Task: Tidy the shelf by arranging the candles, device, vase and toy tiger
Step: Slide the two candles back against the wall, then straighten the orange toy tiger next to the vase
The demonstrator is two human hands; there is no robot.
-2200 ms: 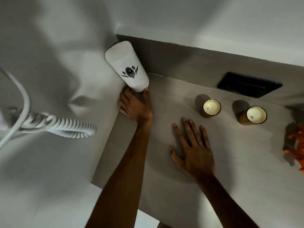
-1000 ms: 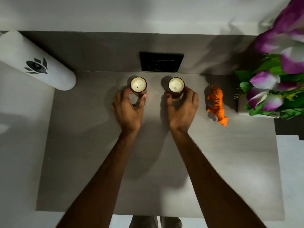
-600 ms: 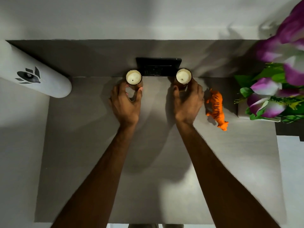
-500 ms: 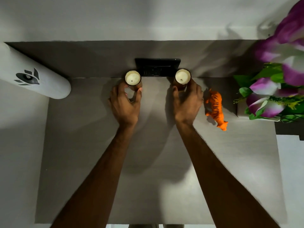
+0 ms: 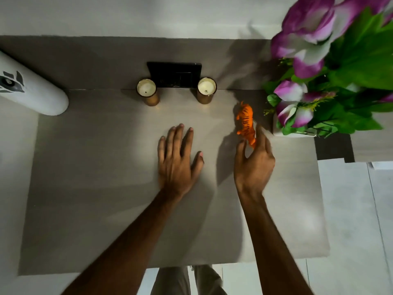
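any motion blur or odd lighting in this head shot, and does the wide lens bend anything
Head view: dim overall, with soft bright patches on the shelf and long shadows beside both arms; the right hand is slightly motion-smeared near the toy tiger, while the left hand and candles look sharp; the white device and flowers lean outward at the frame edges.

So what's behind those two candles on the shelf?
A flat black device leans against the back wall between the left candle and the right candle. Its lower corners are hidden by the candles, and its dark face shows no readable detail.
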